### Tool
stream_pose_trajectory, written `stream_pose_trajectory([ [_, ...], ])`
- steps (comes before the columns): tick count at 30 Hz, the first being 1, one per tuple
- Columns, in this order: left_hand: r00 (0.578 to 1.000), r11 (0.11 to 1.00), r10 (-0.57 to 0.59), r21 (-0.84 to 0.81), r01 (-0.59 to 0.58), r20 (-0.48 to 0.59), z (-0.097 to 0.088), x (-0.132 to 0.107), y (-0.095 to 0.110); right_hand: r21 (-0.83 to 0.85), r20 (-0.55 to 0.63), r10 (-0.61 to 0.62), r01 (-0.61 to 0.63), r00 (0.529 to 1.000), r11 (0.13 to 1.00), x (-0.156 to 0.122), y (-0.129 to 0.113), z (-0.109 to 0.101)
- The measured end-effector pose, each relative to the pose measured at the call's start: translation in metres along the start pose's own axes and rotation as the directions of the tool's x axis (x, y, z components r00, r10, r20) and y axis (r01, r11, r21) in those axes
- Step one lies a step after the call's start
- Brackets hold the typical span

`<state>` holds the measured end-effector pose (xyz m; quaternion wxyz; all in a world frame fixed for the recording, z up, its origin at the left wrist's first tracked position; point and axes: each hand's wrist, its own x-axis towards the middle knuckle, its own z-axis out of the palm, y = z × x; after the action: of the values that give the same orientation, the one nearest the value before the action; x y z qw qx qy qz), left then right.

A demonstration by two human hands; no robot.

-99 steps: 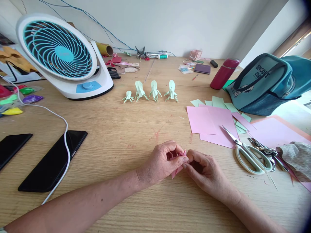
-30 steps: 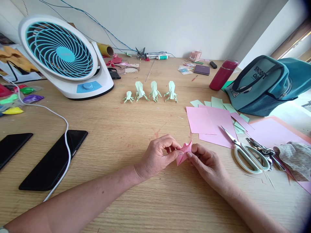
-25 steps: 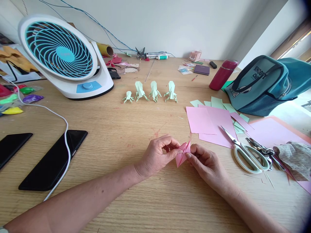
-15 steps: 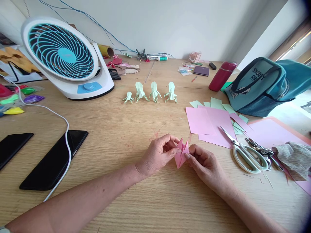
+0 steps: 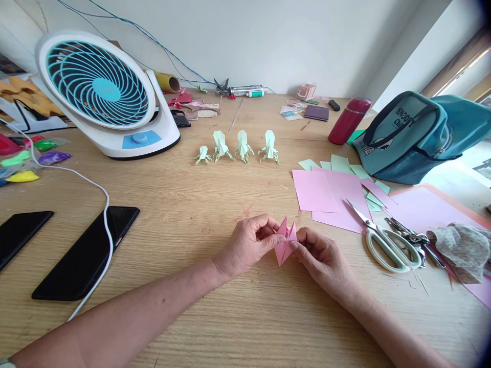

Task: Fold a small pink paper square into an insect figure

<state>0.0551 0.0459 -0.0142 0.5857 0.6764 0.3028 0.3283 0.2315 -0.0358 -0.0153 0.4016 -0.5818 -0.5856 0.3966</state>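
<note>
Between my two hands is a small folded pink paper piece (image 5: 283, 249), its two pointed flaps standing up and one point facing down toward me. My left hand (image 5: 251, 240) pinches its left side between thumb and fingers. On the right edge, the thumb and bent fingers of my right hand (image 5: 320, 258) grip the same paper. The fingertips behind the paper are partly hidden. Farther back on the wooden table (image 5: 184, 230) stand several pale green folded-paper figures (image 5: 243, 145) with thin legs, in a row.
Pink paper sheets (image 5: 316, 190), green paper pieces (image 5: 340, 163), scissors (image 5: 391, 248) and a grey cloth (image 5: 462, 250) lie right. Behind them are a red flask (image 5: 350, 121) and a teal bag (image 5: 406, 138). Left are a fan (image 5: 103, 92), a white cable (image 5: 108, 230) and a dark phone (image 5: 86, 253).
The whole view has shifted very slightly. Both hands keep their grip on the pink paper, and its upright flaps look almost the same as before.
</note>
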Motion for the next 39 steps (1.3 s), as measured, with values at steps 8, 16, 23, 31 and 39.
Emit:
stream_pose_trajectory([
  [8,0.997,0.995,0.059,0.079,-0.055,-0.047,-0.0008,-0.0033,0.0037,0.092,0.027,0.014,-0.017,1.000,0.996,0.0015,-0.0021,-0.0003],
  [16,0.997,0.998,0.053,0.041,-0.051,-0.056,0.0001,-0.0048,0.0029,0.161,0.055,0.007,-0.016,0.998,0.987,0.0042,-0.0020,0.0021],
  [23,1.000,0.999,0.022,0.045,-0.022,-0.014,0.0009,-0.0057,0.0030,0.121,0.068,-0.045,0.036,0.997,0.992,0.0049,-0.0035,0.0021],
  [31,1.000,0.999,-0.008,0.037,0.007,0.027,-0.0007,-0.0024,-0.0008,0.125,0.053,-0.024,0.018,0.998,0.992,0.0059,-0.0044,0.0031],
  [39,0.999,1.000,-0.002,-0.018,0.003,0.054,0.0002,-0.0002,-0.0019,0.113,0.036,-0.013,0.009,0.999,0.994,0.0045,-0.0091,0.0046],
])
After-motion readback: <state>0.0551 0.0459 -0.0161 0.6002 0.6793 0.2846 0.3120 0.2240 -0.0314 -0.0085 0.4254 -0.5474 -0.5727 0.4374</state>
